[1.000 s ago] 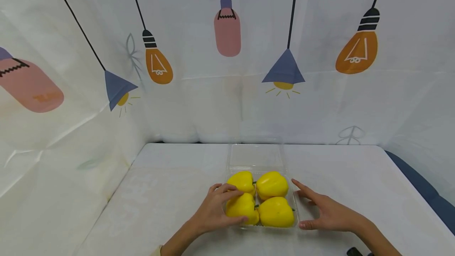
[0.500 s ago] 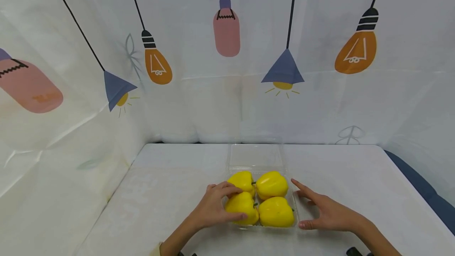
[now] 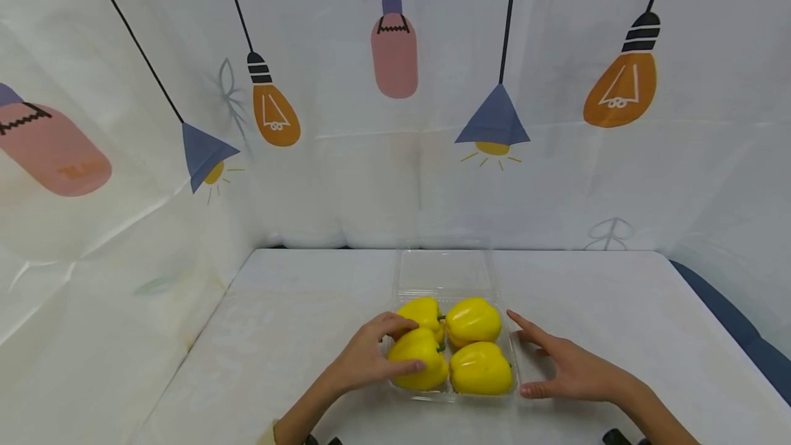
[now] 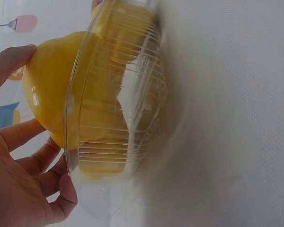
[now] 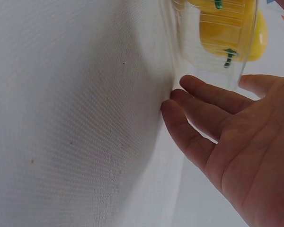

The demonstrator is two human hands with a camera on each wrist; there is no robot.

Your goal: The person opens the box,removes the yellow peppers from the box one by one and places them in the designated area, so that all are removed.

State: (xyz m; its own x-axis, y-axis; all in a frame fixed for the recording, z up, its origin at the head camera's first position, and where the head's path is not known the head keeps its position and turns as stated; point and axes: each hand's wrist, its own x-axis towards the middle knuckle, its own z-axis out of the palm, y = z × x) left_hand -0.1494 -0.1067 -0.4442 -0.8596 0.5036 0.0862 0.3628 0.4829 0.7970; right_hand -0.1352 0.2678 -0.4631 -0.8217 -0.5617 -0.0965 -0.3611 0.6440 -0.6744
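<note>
A clear plastic clamshell box (image 3: 454, 397) with its lid (image 3: 443, 273) folded back carries several yellow bell peppers in two rows. My left hand (image 3: 366, 354) pinches the near-left bell pepper (image 3: 415, 364) between thumb and fingers; in the left wrist view this bell pepper (image 4: 49, 85) stands out above the box's rim. Just behind it lies the far-left bell pepper (image 3: 423, 313). The far-right bell pepper (image 3: 473, 322) and the near-right bell pepper (image 3: 480, 369) lie on the other side. My right hand (image 3: 565, 368) holds nothing, fingers spread close to the box's right wall.
The white table (image 3: 296, 307) reaches back to a pale curtain (image 3: 346, 184) printed with lamps. Past the table's right edge shows something dark blue (image 3: 729, 314). A small black object (image 3: 614, 437) lies at the bottom edge near the right forearm.
My left hand has moved slightly up and left with the near-left bell pepper, which has shifted and tipped a little. The right hand and the other bell peppers have stayed put.
</note>
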